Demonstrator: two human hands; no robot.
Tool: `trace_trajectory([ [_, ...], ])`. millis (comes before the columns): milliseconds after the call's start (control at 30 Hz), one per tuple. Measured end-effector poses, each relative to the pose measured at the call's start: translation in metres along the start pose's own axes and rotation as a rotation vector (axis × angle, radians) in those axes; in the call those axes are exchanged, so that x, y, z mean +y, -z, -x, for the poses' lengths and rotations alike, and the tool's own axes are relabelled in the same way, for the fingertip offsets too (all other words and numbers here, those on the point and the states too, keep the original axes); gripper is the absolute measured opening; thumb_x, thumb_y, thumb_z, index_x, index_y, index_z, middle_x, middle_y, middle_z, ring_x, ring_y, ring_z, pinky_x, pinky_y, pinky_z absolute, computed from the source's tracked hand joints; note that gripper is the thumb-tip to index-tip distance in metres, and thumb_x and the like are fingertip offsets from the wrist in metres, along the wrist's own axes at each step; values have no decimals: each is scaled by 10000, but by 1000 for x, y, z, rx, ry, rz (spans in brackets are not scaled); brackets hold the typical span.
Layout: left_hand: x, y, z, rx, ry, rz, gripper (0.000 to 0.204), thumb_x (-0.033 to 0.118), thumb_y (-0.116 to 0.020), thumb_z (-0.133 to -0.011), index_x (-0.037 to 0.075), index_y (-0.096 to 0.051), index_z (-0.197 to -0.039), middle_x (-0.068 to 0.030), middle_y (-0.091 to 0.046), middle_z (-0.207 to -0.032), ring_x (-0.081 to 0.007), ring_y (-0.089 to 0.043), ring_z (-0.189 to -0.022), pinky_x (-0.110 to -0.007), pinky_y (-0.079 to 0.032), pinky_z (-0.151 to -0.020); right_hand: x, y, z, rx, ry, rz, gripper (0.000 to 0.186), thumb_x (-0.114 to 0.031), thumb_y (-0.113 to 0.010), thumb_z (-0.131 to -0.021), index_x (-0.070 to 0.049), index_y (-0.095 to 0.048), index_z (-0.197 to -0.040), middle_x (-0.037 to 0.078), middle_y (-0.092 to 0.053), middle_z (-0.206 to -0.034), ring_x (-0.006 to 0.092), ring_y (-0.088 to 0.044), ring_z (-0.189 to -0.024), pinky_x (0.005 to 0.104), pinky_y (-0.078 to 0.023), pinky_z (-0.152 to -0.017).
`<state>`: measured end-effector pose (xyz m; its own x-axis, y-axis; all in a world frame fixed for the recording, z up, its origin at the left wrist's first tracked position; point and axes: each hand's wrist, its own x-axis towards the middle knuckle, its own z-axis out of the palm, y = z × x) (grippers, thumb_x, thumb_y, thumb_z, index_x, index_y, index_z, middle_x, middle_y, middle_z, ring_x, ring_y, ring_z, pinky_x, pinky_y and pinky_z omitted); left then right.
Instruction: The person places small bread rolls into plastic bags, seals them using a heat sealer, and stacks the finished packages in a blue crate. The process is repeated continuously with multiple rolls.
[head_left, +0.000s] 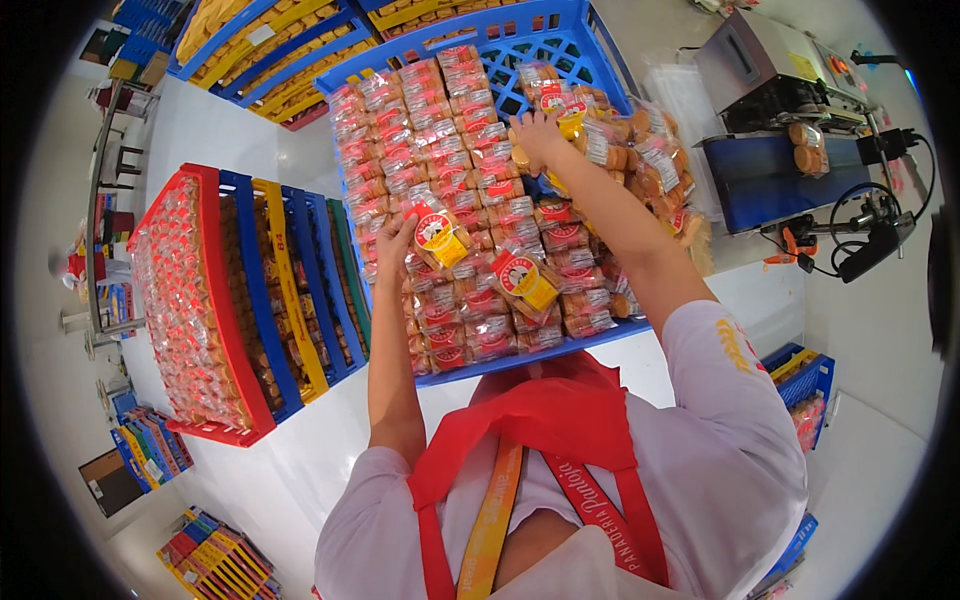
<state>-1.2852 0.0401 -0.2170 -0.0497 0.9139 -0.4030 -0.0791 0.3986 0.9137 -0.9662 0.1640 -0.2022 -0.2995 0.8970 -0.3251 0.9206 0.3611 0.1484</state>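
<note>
My left hand (396,243) is closed on the edge of a clear packet of round biscuits (438,237) with a red and yellow label, above the packed rows. My right hand (540,142) reaches to the far right part of the blue crate (440,378), its fingers curled around another biscuit packet (571,122), partly hidden by the hand. Another packet (527,285) lies flat and tilted on top of the rows near me. Upright packets (430,130) fill the left and middle of the crate in tight columns. A loose heap of packets (655,160) lies at its right side.
Stacked crates with a red top crate (265,425) full of packets stand to the left. More blue and yellow crates (265,50) are at the far left. On the right, a machine (780,70) adjoins a dark blue conveyor belt (760,185) carrying one packet (808,150).
</note>
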Motion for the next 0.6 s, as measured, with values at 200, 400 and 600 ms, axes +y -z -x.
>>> trace_trajectory([
  [200,-8,26,-11,-16,8,177,182,163,-635,-907,13,-679,-1001,-11,-686,-805,-77,-608,-619,-224,-488,-553,10,5,-12,156,-42,-229,553,-113,-752,-664,-20,-509,-1152,154,-591,-1142,327,-567,-1084,494,-461,-902],
  [400,11,37,-66,-39,-66,98,263,148,-648,-895,-29,-637,-1089,-62,-690,-952,-109,-644,-794,-238,-511,-693,-84,56,-11,351,103,-461,153,-16,-585,-752,-3,-641,-894,187,-596,-1009,346,-597,-977,431,-508,-825],
  [600,76,-30,-101,228,-782,-725,542,200,-766,-722,-17,-570,-1178,-184,-567,-1204,-312,-530,-1132,-417,-414,-961,-49,91,69,640,-296,-471,541,-313,-740,-738,-42,-564,-1172,192,-563,-1148,352,-538,-1105,459,-506,-837],
])
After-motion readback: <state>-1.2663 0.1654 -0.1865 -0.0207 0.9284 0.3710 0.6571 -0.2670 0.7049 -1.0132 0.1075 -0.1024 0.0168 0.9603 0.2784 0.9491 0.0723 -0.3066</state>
